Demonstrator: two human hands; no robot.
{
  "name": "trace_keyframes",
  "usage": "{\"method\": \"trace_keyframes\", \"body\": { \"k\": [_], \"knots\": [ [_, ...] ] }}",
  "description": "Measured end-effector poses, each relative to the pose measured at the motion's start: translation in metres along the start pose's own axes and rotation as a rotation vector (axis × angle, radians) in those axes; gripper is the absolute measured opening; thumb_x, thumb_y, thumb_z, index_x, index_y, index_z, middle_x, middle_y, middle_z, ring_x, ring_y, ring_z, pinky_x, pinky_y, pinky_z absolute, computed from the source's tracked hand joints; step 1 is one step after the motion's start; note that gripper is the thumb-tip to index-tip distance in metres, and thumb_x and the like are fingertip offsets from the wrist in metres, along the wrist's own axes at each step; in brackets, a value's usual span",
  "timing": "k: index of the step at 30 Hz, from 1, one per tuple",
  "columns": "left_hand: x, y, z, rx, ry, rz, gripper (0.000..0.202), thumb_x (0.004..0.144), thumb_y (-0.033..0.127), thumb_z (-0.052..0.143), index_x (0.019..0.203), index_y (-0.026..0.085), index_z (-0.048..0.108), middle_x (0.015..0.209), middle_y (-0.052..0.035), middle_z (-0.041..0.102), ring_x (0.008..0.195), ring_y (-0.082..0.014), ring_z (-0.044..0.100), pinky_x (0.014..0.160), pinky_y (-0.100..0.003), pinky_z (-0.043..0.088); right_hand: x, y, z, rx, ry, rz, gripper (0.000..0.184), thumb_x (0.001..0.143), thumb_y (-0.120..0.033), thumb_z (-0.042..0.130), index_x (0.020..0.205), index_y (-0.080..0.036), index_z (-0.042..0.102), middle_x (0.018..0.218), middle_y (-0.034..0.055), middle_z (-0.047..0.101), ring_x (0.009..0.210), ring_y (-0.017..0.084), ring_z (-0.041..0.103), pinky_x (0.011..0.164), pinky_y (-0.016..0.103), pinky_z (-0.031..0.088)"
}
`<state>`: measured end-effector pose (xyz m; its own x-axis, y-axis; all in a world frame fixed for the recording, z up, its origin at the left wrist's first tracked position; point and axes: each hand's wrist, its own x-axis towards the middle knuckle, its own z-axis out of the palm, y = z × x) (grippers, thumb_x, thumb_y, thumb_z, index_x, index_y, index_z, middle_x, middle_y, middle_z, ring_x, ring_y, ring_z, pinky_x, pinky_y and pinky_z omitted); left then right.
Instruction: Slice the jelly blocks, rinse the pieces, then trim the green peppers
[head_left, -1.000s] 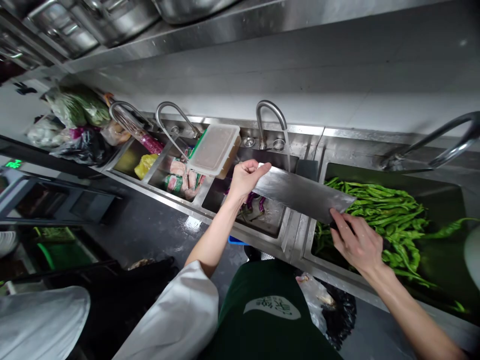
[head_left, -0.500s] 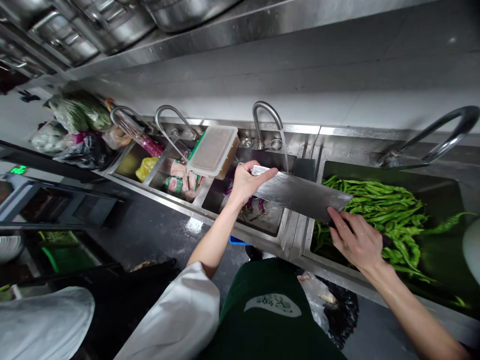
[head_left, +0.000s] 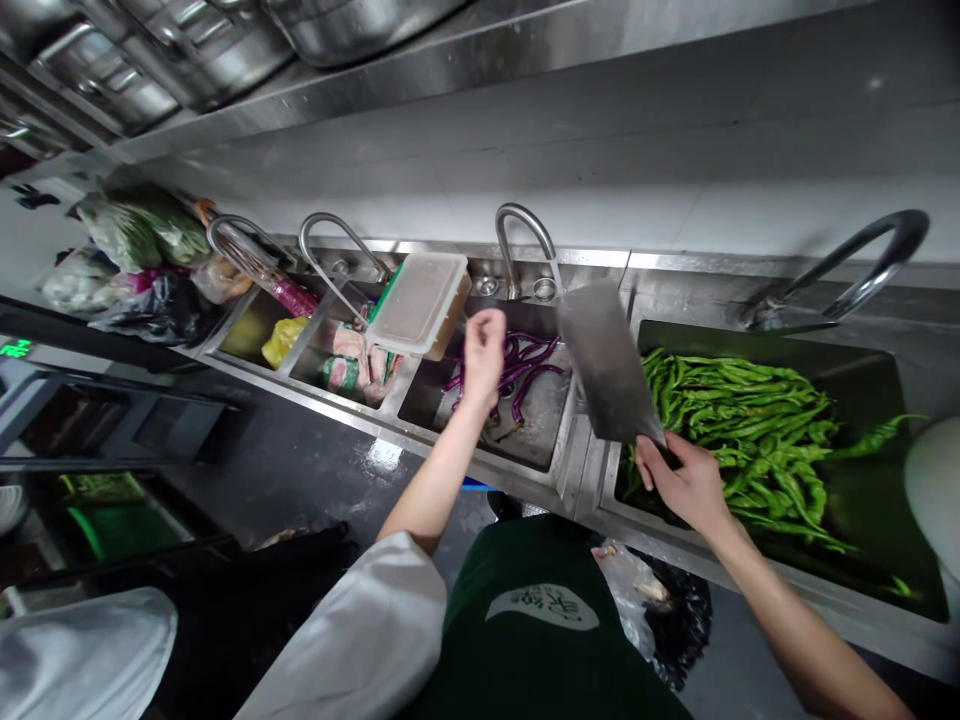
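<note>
My right hand (head_left: 686,483) grips a broad-bladed cleaver (head_left: 609,365) by its handle, which the fingers mostly hide. The blade tilts up to the left, over the divider between two sinks and in front of the running tap's stream. With its fingers curled in, my left hand (head_left: 484,355) is apart from the blade, and nothing shows in it. Below and behind that hand lie long purple eggplants (head_left: 525,375) in a wet sink. Just left of it sits a lidded plastic container (head_left: 418,300). Many long green peppers (head_left: 750,430) fill the sink by my right hand.
Curved taps (head_left: 525,215) rise along the wall. Packaged meat (head_left: 360,362) and a yellow bag (head_left: 285,342) lie in the sinks further left. Bagged vegetables (head_left: 150,230) crowd the far end. Overhead runs a steel shelf (head_left: 420,75) with pots. A person's white sleeve (head_left: 82,650) shows at lower left.
My left hand has let go of the blade and its fingers have curled. The cleaver has swung to a steeper upward tilt in my right hand, which has moved slightly left.
</note>
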<state>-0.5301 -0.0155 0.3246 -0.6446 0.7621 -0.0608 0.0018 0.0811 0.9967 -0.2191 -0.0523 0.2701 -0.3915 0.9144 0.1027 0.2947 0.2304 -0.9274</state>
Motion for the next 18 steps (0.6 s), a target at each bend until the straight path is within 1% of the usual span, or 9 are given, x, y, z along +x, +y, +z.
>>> {"method": "trace_keyframes", "body": {
  "k": [1, 3, 5, 6, 8, 11, 15, 17, 18],
  "knots": [
    [-0.01, -0.009, 0.009, 0.112, -0.044, 0.075, 0.063, 0.093, 0.071, 0.062, 0.137, 0.026, 0.054, 0.114, -0.0054, 0.067, 0.098, -0.0135, 0.067, 0.085, -0.027, 0.054, 0.0, -0.001, 0.005, 0.116, -0.011, 0.09, 0.042, 0.1, -0.052, 0.061, 0.071, -0.022, 0.057, 0.052, -0.0023, 0.054, 0.042, 0.014, 0.051, 0.045, 0.027, 0.047],
    [-0.031, -0.025, 0.028, 0.333, -0.145, 0.206, 0.075, 0.095, 0.063, 0.067, 0.156, 0.031, 0.037, 0.136, -0.0109, 0.059, 0.122, -0.02, 0.062, 0.102, -0.035, 0.051, 0.0, 0.0, 0.014, 0.323, -0.008, 0.228, 0.046, 0.097, -0.058, 0.065, 0.071, -0.023, 0.051, 0.051, -0.0045, 0.049, 0.037, 0.012, 0.046, 0.037, 0.026, 0.04],
    [-0.045, -0.034, 0.04, 0.492, -0.219, 0.303, 0.089, 0.094, 0.058, 0.071, 0.164, 0.034, 0.022, 0.149, -0.0148, 0.05, 0.137, -0.026, 0.052, 0.112, -0.043, 0.045, 0.0, 0.001, 0.018, 0.457, -0.004, 0.301, 0.047, 0.092, -0.06, 0.072, 0.073, -0.022, 0.051, 0.054, -0.0049, 0.05, 0.037, 0.011, 0.046, 0.034, 0.025, 0.039],
    [-0.048, -0.036, 0.043, 0.532, -0.238, 0.338, 0.093, 0.093, 0.057, 0.073, 0.165, 0.035, 0.018, 0.152, -0.0158, 0.047, 0.141, -0.0279, 0.049, 0.114, -0.045, 0.043, -0.001, 0.003, 0.019, 0.497, -0.015, 0.321, 0.047, 0.09, -0.059, 0.074, 0.073, -0.022, 0.051, 0.055, -0.005, 0.05, 0.037, 0.01, 0.045, 0.034, 0.025, 0.039],
    [-0.046, -0.036, 0.043, 0.557, -0.255, 0.386, 0.097, 0.091, 0.055, 0.075, 0.166, 0.036, 0.015, 0.155, -0.0162, 0.044, 0.144, -0.0295, 0.046, 0.116, -0.048, 0.041, -0.003, 0.006, 0.017, 0.541, -0.045, 0.338, 0.047, 0.089, -0.059, 0.076, 0.073, -0.022, 0.051, 0.054, -0.0053, 0.049, 0.036, 0.01, 0.045, 0.033, 0.024, 0.039],
    [-0.031, -0.03, 0.035, 0.532, -0.259, 0.415, 0.097, 0.09, 0.054, 0.078, 0.165, 0.037, 0.019, 0.156, -0.015, 0.043, 0.144, -0.0296, 0.046, 0.117, -0.048, 0.041, -0.007, 0.01, 0.013, 0.545, -0.081, 0.333, 0.047, 0.089, -0.058, 0.076, 0.073, -0.022, 0.051, 0.053, -0.0053, 0.049, 0.036, 0.01, 0.045, 0.033, 0.024, 0.04],
    [-0.002, -0.022, 0.024, 0.432, -0.207, 0.369, 0.088, 0.093, 0.05, 0.076, 0.164, 0.038, 0.025, 0.152, -0.0126, 0.047, 0.14, -0.0277, 0.05, 0.116, -0.047, 0.044, -0.011, 0.015, 0.008, 0.513, -0.102, 0.317, 0.046, 0.091, -0.058, 0.074, 0.073, -0.022, 0.052, 0.052, -0.0051, 0.05, 0.036, 0.009, 0.045, 0.034, 0.023, 0.039],
    [0.005, -0.019, 0.022, 0.388, -0.173, 0.341, 0.082, 0.097, 0.048, 0.071, 0.164, 0.039, 0.024, 0.151, -0.012, 0.048, 0.136, -0.0265, 0.054, 0.115, -0.048, 0.045, -0.012, 0.016, 0.007, 0.509, -0.105, 0.311, 0.045, 0.092, -0.056, 0.073, 0.073, -0.022, 0.052, 0.051, -0.005, 0.05, 0.036, 0.009, 0.045, 0.034, 0.023, 0.039],
    [0.005, -0.018, 0.022, 0.382, -0.168, 0.339, 0.081, 0.099, 0.048, 0.069, 0.164, 0.04, 0.023, 0.151, -0.012, 0.048, 0.135, -0.0264, 0.054, 0.116, -0.049, 0.045, -0.012, 0.017, 0.007, 0.509, -0.105, 0.308, 0.045, 0.093, -0.055, 0.073, 0.073, -0.022, 0.052, 0.051, -0.005, 0.05, 0.036, 0.009, 0.045, 0.034, 0.023, 0.039]
  ]
}}
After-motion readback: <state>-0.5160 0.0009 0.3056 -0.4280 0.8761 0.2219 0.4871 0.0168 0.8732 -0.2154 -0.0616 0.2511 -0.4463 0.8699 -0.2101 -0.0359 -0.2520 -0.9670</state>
